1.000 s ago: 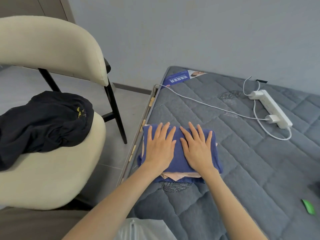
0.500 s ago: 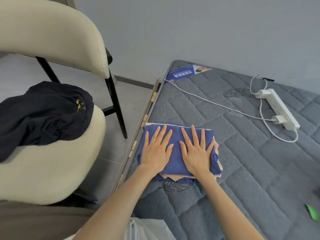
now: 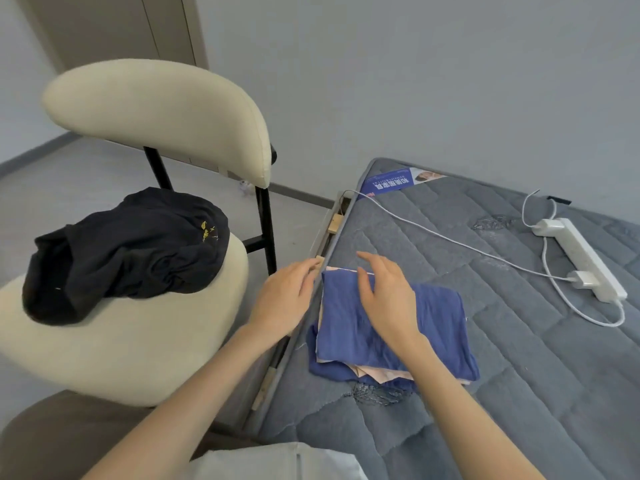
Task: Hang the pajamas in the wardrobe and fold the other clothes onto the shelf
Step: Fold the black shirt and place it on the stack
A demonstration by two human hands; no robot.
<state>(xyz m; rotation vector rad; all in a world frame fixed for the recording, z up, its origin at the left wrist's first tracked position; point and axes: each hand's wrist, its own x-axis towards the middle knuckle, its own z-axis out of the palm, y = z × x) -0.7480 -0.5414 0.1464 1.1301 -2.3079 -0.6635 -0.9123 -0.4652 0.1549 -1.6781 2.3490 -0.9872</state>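
The folded blue garment point(image 3: 429, 327) was seen lying flat on the grey quilted mattress point(image 3: 519, 393), close to its left edge, with a peach layer point(image 3: 377, 374) showing out from beneath its near side and along its far hem. The right hand point(image 3: 388, 296) was held over the far left part of that bundle, fingers loosely bent and slightly spread, nothing pinched; whether the fingertips were touching the cloth could not be told. The left hand point(image 3: 284, 303) was found off the bundle altogether, just beside it, over the gap between the mattress edge and the chair point(image 3: 138, 348), its fingers relaxed and stretched forward with nothing held. And over on the left, a dark garment point(image 3: 128, 251) with small yellow stitching was heaped, crumpled and unfolded, on the cream seat of the chair, spilling toward the seat's left side. Further out on the mattress a white power strip point(image 3: 581, 258) was laid, well apart from the blue bundle, with a white cable point(image 3: 433, 233) run from it across the quilting to the far left corner, where a blue label point(image 3: 391, 181) was fixed. A tan panel point(image 3: 104, 29) was seen behind the chair against the wall.
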